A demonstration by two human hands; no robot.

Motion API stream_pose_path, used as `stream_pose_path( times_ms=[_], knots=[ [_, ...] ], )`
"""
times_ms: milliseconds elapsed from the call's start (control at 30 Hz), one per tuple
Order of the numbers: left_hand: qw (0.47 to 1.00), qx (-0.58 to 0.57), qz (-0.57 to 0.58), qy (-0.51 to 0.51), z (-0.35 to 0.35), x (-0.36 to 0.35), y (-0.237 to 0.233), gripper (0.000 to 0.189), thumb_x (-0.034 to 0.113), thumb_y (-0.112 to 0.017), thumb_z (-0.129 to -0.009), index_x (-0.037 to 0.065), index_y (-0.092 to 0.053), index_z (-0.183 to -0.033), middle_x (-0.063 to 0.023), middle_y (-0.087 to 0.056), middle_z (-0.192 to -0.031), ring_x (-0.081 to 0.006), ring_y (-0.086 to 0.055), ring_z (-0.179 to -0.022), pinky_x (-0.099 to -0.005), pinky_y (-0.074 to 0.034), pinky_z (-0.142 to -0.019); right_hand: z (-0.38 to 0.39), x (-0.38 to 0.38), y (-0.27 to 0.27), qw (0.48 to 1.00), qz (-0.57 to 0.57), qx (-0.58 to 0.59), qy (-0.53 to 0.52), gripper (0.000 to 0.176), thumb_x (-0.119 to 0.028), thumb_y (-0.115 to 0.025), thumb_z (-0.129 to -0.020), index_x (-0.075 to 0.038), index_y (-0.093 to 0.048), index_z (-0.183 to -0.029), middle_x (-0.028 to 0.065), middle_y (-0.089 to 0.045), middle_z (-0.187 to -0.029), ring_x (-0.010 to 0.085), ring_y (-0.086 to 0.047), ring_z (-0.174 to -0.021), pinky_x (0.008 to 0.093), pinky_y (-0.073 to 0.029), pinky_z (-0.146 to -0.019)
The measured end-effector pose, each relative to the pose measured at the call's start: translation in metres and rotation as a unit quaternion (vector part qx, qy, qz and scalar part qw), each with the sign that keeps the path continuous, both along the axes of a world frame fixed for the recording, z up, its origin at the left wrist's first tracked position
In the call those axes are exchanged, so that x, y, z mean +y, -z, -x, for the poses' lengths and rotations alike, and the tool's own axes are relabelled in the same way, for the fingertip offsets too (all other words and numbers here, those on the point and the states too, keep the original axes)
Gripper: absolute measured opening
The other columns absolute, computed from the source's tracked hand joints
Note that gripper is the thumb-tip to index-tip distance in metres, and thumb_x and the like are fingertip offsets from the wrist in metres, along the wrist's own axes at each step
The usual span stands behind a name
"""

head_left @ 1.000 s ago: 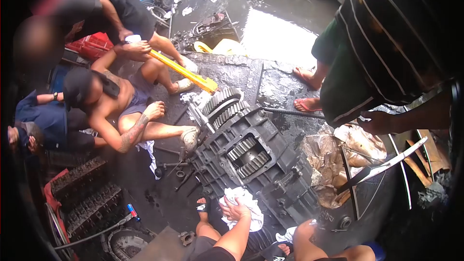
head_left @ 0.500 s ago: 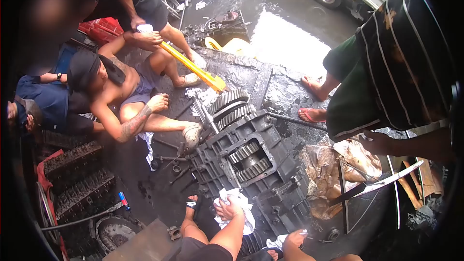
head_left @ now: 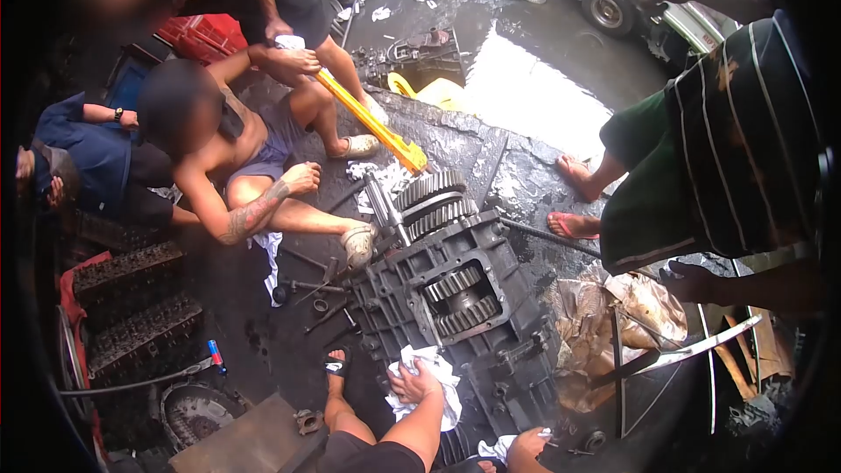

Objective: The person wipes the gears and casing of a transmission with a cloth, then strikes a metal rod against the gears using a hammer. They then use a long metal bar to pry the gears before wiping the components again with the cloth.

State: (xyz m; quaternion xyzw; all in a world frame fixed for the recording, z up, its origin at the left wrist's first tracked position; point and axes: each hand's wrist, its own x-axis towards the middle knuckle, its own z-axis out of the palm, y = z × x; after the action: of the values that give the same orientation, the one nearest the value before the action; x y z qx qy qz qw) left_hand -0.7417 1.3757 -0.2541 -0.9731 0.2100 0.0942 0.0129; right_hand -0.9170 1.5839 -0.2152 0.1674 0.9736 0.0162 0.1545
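Observation:
My left hand (head_left: 415,384) presses a crumpled white rag (head_left: 442,374) against the near side of a dark gearbox housing (head_left: 399,315). Its fingers are bent over the cloth. Lower down, my right hand (head_left: 527,445) is closed beside the housing's near end, with white cloth (head_left: 498,448) showing at its edges. The housing lies on the floor with a rectangular opening, where metal gears (head_left: 464,315) show. Larger gears (head_left: 435,197) and a shaft (head_left: 383,208) stick out at its far end. A co-worker grips a long yellow tool (head_left: 368,117), whose lower end is close to those gears.
A crouching co-worker's foot (head_left: 358,245) rests beside the gearbox. To the right stands a person in green shorts (head_left: 644,158). Brown crumpled sheeting (head_left: 578,315) and metal strips lie at right. Engine blocks (head_left: 131,267) and a round part (head_left: 197,416) occupy the left. A truck wheel (head_left: 609,11) is behind.
The view has shifted slightly. My left hand stays on the rag; my right hand is a little lower in view. The right-hand person's raised hand has come into view at top right.

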Motion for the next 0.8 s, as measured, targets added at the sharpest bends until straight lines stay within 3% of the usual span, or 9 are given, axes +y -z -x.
stream_pose_path(
  times_ms=[267,400,800],
  knots=[
    [1.000,0.001,-0.016,-0.002,0.001,0.000,-0.005,0.053,0.055,-0.061,-0.080,0.022,-0.062,-0.122,-0.0019,-0.040,-0.146,-0.0248,-0.037,-0.133,-0.0523,-0.034,-0.098,0.003,0.043,0.046,0.994,-0.038,0.063,-0.075,0.043,-0.034,-0.053,-0.092,0.003,-0.057,-0.113,0.0281,-0.066,-0.094,0.0436,-0.066,-0.086,0.0496,-0.051,-0.078],
    [1.000,0.002,-0.017,0.002,-0.001,0.001,-0.001,0.054,0.056,-0.060,-0.080,0.022,-0.061,-0.122,-0.0026,-0.039,-0.147,-0.0258,-0.037,-0.132,-0.0528,-0.034,-0.098,-0.001,-0.003,-0.004,1.000,0.000,0.003,-0.009,0.044,-0.035,-0.052,-0.093,0.004,-0.055,-0.115,0.0288,-0.066,-0.096,0.0441,-0.066,-0.088,0.0502,-0.051,-0.079],
    [1.000,0.001,-0.029,0.008,-0.003,0.005,0.005,0.054,0.057,-0.059,-0.082,0.022,-0.060,-0.123,-0.0033,-0.038,-0.147,-0.0267,-0.038,-0.132,-0.0520,-0.034,-0.098,0.001,-0.005,-0.004,1.000,-0.011,0.002,-0.004,0.047,-0.035,-0.051,-0.093,0.004,-0.054,-0.119,0.0290,-0.067,-0.096,0.0439,-0.066,-0.091,0.0503,-0.051,-0.080]
  ],
)
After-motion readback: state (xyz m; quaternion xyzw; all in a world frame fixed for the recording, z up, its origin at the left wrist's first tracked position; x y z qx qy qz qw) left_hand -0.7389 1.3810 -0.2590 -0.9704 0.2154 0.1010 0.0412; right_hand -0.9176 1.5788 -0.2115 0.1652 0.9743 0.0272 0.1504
